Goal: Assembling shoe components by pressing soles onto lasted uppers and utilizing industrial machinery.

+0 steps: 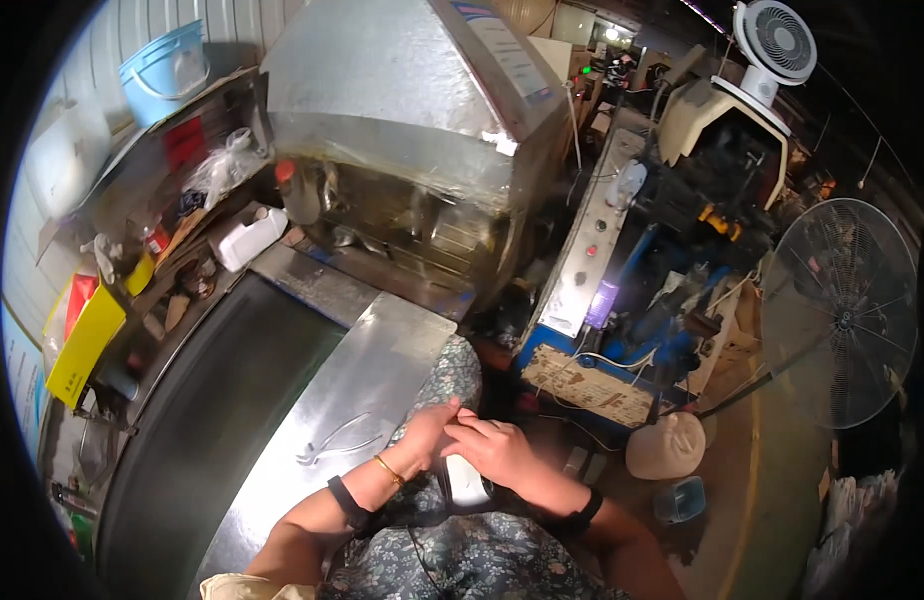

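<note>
My left hand (422, 440) and my right hand (496, 451) meet in front of my lap, their fingers curled and touching. Whatever lies between the fingertips, if anything, is hidden or too small to name. Just below the right hand, a white object with rounded corners (468, 484) rests against my flowered apron (452, 546); its kind is unclear. A pair of pliers with pale handles (338, 440) lies on the shiny metal sheet (265, 487), to the left of my left hand.
Along the left runs a dark conveyor belt (217, 400), leading to a metal-hooded machine (382, 90). A blue machine (572, 380) stands at the right, with a large floor fan (842, 315), a beige jug (666, 446) and a clear blue tub (680, 499) near it.
</note>
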`<act>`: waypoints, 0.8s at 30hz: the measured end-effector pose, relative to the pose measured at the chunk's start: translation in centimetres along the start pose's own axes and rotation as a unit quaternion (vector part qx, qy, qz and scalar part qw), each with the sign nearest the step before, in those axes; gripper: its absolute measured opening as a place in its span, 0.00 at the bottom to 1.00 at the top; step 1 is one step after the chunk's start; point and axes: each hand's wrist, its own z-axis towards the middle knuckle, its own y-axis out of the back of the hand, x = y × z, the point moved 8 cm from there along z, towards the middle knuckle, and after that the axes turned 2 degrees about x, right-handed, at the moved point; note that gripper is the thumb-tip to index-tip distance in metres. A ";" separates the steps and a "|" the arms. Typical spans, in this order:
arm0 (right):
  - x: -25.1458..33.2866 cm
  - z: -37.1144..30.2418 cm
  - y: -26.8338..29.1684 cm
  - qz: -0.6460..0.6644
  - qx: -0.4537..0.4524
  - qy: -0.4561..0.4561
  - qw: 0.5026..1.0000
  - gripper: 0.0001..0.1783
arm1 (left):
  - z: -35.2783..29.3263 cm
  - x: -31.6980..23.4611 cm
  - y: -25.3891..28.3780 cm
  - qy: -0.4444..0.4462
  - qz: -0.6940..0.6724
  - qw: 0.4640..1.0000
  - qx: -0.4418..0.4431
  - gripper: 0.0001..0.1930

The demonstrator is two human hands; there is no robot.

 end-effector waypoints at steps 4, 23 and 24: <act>-2.6 -0.4 1.3 0.070 0.034 -0.041 0.996 0.18 | -0.1 -0.2 -2.5 -0.005 -0.034 0.999 -0.022 0.19; -6.7 -3.0 -5.9 0.216 0.132 -0.246 0.936 0.20 | -3.8 0.3 1.0 -0.310 0.444 0.829 -0.138 0.41; -6.9 -4.2 -6.4 0.268 0.078 -0.267 0.923 0.24 | -3.7 0.0 1.4 -0.301 0.434 0.841 -0.117 0.41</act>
